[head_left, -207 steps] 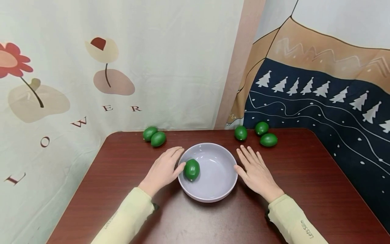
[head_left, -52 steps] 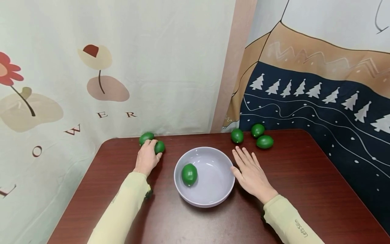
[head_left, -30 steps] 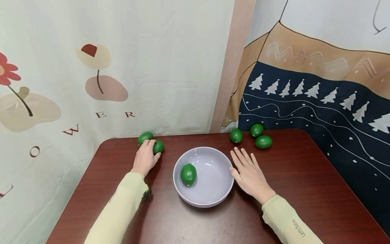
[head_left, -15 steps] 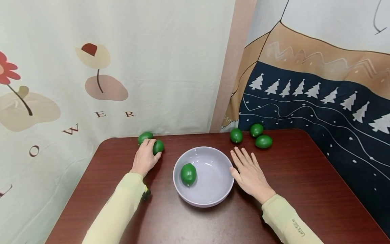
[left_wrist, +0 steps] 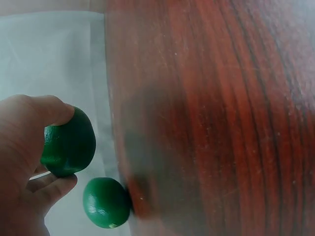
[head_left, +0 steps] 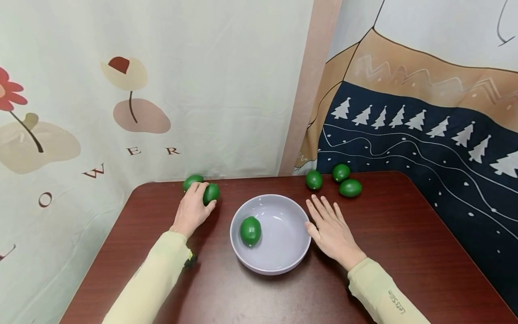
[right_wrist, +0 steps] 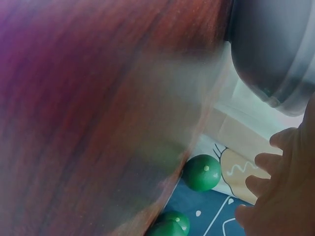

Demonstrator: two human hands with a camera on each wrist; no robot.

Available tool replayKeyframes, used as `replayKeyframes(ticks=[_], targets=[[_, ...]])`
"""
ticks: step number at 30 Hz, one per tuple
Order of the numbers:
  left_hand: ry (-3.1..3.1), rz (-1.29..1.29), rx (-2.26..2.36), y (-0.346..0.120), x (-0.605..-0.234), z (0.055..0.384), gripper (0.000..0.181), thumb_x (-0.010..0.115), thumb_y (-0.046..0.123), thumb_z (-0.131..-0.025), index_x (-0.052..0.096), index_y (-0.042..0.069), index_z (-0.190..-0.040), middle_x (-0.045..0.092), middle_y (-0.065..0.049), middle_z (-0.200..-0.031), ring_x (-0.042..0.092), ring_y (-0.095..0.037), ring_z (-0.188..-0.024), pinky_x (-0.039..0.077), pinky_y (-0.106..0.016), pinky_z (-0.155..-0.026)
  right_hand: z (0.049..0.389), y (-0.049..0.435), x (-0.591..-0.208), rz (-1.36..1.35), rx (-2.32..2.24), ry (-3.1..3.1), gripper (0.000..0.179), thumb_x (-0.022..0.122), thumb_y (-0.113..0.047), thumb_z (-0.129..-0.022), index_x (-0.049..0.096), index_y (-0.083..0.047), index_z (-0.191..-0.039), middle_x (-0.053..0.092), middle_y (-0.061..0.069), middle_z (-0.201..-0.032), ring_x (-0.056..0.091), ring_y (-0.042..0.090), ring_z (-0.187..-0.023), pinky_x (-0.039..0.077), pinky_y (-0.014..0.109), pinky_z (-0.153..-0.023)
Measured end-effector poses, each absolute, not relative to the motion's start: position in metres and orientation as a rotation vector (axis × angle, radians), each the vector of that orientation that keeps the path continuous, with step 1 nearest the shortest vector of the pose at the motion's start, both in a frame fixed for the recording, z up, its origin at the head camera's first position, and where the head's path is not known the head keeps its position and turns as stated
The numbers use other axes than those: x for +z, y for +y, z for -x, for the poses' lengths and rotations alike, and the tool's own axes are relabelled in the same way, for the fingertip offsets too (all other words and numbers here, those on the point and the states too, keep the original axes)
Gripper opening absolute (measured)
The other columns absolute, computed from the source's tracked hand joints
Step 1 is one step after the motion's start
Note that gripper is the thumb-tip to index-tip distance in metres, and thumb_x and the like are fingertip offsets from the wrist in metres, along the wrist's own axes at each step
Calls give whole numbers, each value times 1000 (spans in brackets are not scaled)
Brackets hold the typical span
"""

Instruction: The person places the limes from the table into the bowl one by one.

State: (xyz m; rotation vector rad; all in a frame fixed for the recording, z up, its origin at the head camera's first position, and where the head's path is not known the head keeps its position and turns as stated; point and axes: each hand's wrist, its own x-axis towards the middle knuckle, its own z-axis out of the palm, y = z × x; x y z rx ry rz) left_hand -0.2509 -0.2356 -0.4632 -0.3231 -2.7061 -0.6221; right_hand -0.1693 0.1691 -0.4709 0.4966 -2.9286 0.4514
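Observation:
My left hand (head_left: 192, 208) pinches a green lime (head_left: 211, 193) at the back left of the table; the left wrist view shows this lime (left_wrist: 71, 145) between thumb and fingertips, apart from a second lime (left_wrist: 106, 202). That second lime (head_left: 192, 182) lies just behind my fingers, partly hidden. A pale lilac bowl (head_left: 283, 252) stands mid-table with one lime (head_left: 250, 231) at its left inside. Beside the bowl's right rim lies my right hand (head_left: 336, 234), fingers straight and spread, thumb at the rim; it holds nothing.
At the back right sit a lime (head_left: 313, 180), another lime (head_left: 341, 173) near the edge and a third lime (head_left: 350, 188) in front of it. Printed curtains (head_left: 226, 90) hang right behind the far edge of the dark red wooden table (head_left: 404, 252).
My left hand has left the bowl's left side, gone to the limes at the back left and taken hold of one. Just now that lime has shifted slightly up and right. The right hand stays put.

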Motion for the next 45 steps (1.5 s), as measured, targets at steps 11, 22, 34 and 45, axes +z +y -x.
replayKeyframes(ticks=[11, 22, 34, 45], targets=[[-2633, 404, -620, -229, -454, 245, 53, 80, 15, -87, 60, -1, -133, 57, -20, -127, 60, -39, -111, 54, -56, -93, 169, 169, -470, -501, 436, -2928, 65, 45, -42, -108, 32, -9, -163, 24, 12, -171, 17, 37, -158, 8, 57, -128], [-2561, 508, -637, -216, -436, 239, 52, 79, 14, -87, 60, 0, -134, 58, -17, -127, 60, -35, -112, 55, -52, -92, 170, 169, -468, -503, 410, -2930, 66, 44, -42, -108, 31, -9, -163, 22, 12, -171, 14, 36, -159, 7, 58, -128], [-2504, 612, -613, -201, -425, 232, 53, 80, 13, -87, 61, 2, -135, 58, -16, -128, 59, -32, -113, 55, -49, -95, 170, 169, -470, -510, 400, -2914, 65, 45, -41, -107, 32, -8, -163, 25, 13, -170, 18, 38, -157, 10, 58, -127], [-2484, 687, -591, -190, -417, 228, 52, 80, 13, -87, 61, 0, -133, 59, -15, -129, 60, -33, -116, 53, -47, -100, 169, 169, -471, -512, 403, -2922, 65, 44, -41, -108, 32, -9, -163, 23, 12, -171, 17, 38, -158, 7, 57, -128]])
